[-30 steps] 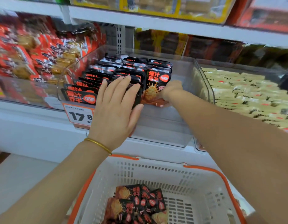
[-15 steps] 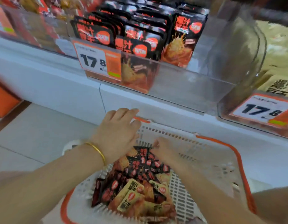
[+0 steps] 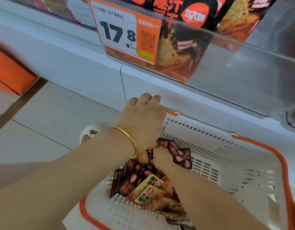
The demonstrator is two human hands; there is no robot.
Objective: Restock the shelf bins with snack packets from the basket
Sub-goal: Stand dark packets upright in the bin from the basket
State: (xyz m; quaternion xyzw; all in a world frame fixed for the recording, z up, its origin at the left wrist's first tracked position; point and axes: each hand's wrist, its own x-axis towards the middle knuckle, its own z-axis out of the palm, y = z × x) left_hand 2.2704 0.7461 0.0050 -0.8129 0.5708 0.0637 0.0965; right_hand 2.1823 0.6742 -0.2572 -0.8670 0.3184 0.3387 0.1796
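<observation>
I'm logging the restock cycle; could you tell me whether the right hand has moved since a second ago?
Yes. The right hand left the bin with the price tag and is down in the basket, among the packets.

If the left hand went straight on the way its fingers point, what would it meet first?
Likely the white shelf base, just beyond the left hand; depth is unclear.

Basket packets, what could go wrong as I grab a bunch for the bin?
Black packets and yellow packets lie mixed in the basket, so your right hand, gripping the black ones, might drag a yellow one into the bin. Your left hand hides part of the pile, so a loose packet could slip out unnoticed.
</observation>
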